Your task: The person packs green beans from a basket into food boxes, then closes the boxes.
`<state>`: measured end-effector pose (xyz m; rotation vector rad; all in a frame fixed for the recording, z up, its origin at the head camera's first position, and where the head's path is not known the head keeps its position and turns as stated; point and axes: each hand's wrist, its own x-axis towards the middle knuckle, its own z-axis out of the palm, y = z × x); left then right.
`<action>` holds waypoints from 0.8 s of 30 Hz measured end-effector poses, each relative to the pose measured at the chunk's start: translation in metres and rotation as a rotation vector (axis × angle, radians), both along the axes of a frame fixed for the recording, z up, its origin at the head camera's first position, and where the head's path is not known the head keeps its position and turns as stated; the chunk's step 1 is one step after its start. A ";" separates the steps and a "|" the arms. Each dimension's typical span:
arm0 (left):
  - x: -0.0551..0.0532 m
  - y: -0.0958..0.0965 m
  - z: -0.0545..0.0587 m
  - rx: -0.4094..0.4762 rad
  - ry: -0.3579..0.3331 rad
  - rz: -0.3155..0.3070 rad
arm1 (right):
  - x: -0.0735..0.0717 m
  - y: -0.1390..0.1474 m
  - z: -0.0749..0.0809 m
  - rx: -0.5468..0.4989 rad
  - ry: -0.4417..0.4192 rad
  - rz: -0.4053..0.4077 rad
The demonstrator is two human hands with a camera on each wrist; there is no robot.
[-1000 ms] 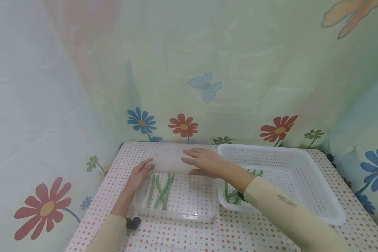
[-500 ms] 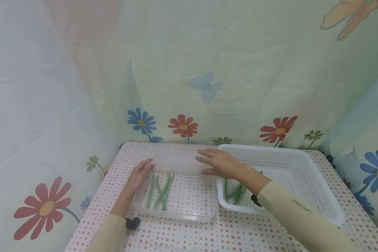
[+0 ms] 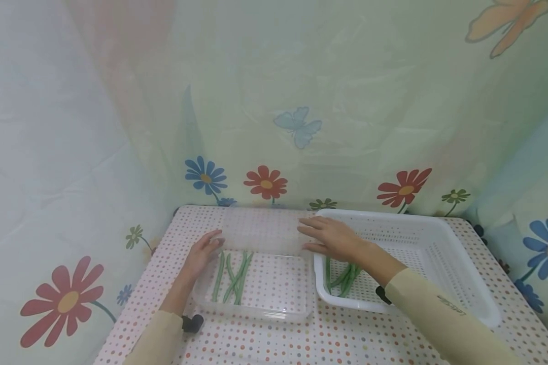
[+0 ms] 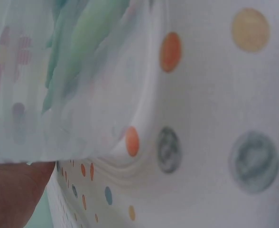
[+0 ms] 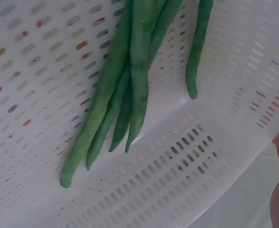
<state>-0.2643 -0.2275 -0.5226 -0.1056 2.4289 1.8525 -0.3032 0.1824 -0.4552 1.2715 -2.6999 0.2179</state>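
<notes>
- Flowered sheeting (image 3: 237,132) walls us in at the back and sides, and a dotted table (image 3: 347,329) fills the lower middle of the frame.
- We have a clear box (image 3: 274,315) left of centre, lengthwise across the table, with its lid (image 3: 262,230) folded away at the far side, which seems to leave the inside free to reach. Whether the lid leans or lies flat, we cannot tell.
- Four or so boxed beans (image 3: 241,284) lie in the left part of the box, running roughly away from us, some crossing.
- Just beside it, right of centre, we see a white basket (image 3: 468,274); the two probably stand close so that both are within easy reach.
- Our basket beans (image 5: 99,114) bunch together at the basket's left end, with one bean apart near the wall in the right wrist view.
- Our left hand (image 3: 200,258) rests at the left edge of the box and lid, perhaps to steady them; we cannot tell whether finger and thumb pinch the plastic.
- Our right hand (image 3: 329,237) hangs over the basket's far left rim, its fingers spread towards the lid's right edge. We see nothing in its grasp, and cannot tell whether the fingertips touch the lid.
</notes>
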 end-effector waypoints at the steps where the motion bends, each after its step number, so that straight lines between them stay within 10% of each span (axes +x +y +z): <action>1: -0.001 -0.001 -0.003 -0.003 0.005 0.001 | 0.000 0.002 0.000 -0.006 -0.003 -0.005; 24: 0.013 0.008 0.026 0.010 -0.007 -0.019 | -0.001 0.058 -0.008 -0.065 -0.003 -0.019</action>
